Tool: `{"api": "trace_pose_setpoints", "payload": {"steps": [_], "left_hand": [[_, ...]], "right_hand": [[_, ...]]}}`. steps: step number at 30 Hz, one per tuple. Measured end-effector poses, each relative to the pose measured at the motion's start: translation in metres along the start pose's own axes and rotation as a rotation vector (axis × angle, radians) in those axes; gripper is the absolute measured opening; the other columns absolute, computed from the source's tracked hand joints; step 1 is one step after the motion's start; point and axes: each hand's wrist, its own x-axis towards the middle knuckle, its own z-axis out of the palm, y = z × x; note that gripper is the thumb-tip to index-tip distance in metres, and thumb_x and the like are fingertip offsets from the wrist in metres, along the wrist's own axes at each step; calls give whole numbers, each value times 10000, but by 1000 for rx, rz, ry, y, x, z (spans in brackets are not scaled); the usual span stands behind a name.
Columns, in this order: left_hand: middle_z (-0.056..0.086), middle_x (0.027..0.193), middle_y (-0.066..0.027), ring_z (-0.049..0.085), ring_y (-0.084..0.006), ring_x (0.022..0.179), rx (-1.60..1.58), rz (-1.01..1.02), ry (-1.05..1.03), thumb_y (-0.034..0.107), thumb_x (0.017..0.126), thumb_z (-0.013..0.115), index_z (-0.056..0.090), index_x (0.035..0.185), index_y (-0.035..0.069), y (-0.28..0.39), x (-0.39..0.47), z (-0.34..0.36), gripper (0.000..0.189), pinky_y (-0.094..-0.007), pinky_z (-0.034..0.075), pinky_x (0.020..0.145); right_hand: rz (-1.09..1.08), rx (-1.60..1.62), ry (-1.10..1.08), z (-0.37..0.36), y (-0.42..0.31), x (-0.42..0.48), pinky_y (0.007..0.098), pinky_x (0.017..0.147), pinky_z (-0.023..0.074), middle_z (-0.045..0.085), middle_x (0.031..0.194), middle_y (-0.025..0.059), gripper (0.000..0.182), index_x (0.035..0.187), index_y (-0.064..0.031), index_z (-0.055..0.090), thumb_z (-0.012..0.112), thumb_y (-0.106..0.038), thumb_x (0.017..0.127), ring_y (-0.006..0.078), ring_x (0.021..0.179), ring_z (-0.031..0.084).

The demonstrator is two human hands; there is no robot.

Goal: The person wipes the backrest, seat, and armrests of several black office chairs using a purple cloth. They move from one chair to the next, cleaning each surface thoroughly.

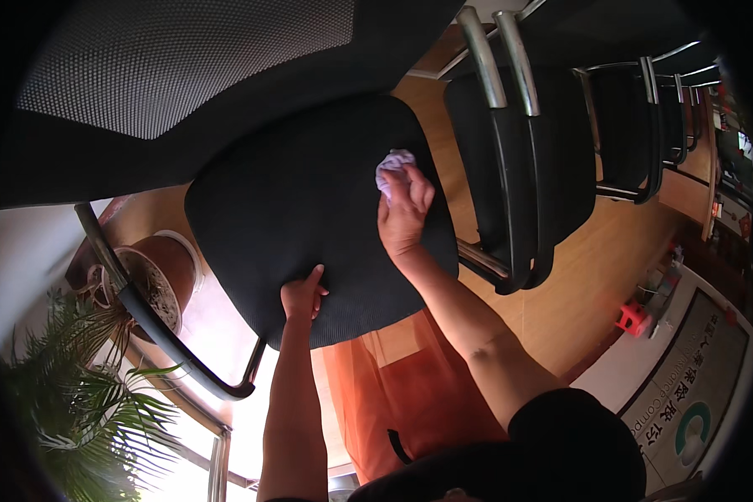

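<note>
A black fabric chair seat (301, 201) fills the middle of the head view, below its mesh backrest (226, 56). My right hand (406, 204) grips a crumpled pale purple cloth (394, 164) and presses it on the right part of the seat. Near the front edge, my left hand (304, 293) rests on the same seat, thumb out and fingers partly curled, holding nothing. The chair's black armrest (169, 345) curves along the left side. Beneath my forearms hangs sheer orange fabric (408, 401).
Another black chair (527, 176) with chrome-and-black arms stands close on the right; several more continue behind it. To the left are a potted plant's soil-filled pot (147, 282) and green palm fronds (113, 401). A red stool (634, 318) and a sign with writing (690, 389) are at right.
</note>
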Motion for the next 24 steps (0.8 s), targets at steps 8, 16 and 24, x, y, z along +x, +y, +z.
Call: {"api": "trace_pose_setpoints", "payload": {"steps": [8, 16, 24], "left_hand": [[445, 402, -39, 357, -152, 292, -12, -7, 22, 452, 874, 803, 637, 551, 6, -10, 5, -10, 575, -309, 261, 315], [416, 398, -42, 340, -155, 284, -5, 12, 4, 466, 911, 766, 611, 567, -3, -13, 5, -7, 602, -322, 225, 304], [460, 411, -46, 354, -152, 297, -30, 31, 6, 434, 883, 801, 626, 537, 5, -5, -4, -6, 579, -316, 251, 320]], "right_hand": [[-312, 432, 237, -64, -73, 133, 462, 1052, 421, 510, 1363, 196, 513, 1300, -83, 607, 716, 35, 813, 409, 1237, 509], [-488, 206, 650, -86, -115, 252, 524, 1122, 356, 348, 1523, 237, 681, 1427, -13, 496, 708, 85, 787, 491, 1334, 391], [-293, 229, 583, -19, -80, 209, 531, 1163, 328, 277, 1548, 271, 674, 1448, 64, 405, 643, 112, 819, 521, 1409, 314]]}}
